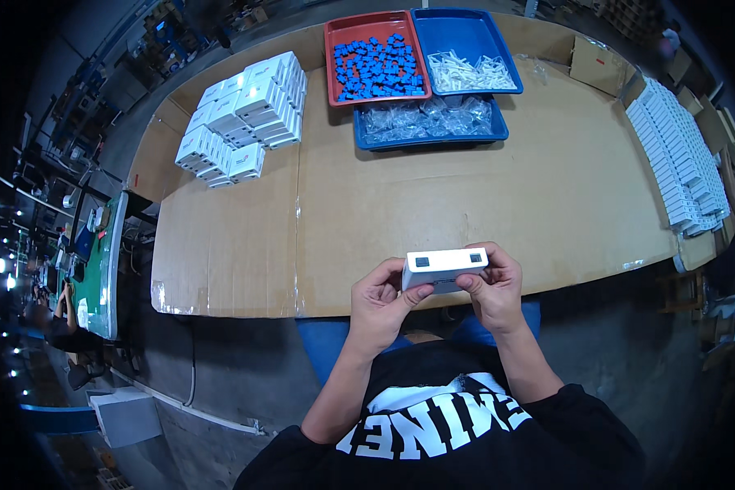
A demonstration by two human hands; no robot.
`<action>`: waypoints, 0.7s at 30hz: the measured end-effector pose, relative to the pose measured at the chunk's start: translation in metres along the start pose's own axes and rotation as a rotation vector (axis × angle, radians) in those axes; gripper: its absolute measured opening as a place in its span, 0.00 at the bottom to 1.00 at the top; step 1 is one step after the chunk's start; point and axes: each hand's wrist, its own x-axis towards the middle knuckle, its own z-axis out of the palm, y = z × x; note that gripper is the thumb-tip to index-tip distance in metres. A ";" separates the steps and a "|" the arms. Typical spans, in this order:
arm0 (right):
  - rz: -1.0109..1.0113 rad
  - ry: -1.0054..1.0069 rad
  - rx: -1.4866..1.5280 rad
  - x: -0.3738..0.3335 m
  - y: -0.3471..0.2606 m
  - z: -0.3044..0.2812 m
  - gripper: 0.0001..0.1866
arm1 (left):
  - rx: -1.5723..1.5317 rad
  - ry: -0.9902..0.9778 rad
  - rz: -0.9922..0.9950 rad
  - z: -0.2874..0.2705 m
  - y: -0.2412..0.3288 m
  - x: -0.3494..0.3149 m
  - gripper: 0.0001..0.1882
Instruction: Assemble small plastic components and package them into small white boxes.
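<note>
A small white box (445, 261) with two dark square marks on its upper side is held between my two hands, just over the near edge of the table. My left hand (380, 300) grips its left end, thumb across the near face. At the right end, my right hand (496, 287) has its thumb on the near face too, with the fingers behind. The fingertips on the far side are partly hidden by the box.
Stacked white boxes (245, 106) stand at the far left of the cardboard-covered table (384, 212). At the back are a red tray (332, 82) of blue pieces, a blue tray (457, 28) of white pieces and another blue tray (433, 144) of clear plastic. White boxes (679, 155) line the right edge.
</note>
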 end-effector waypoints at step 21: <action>0.286 0.124 -0.087 -0.003 -0.003 -0.011 0.29 | -0.295 0.189 -0.333 -0.001 -0.051 -0.014 0.18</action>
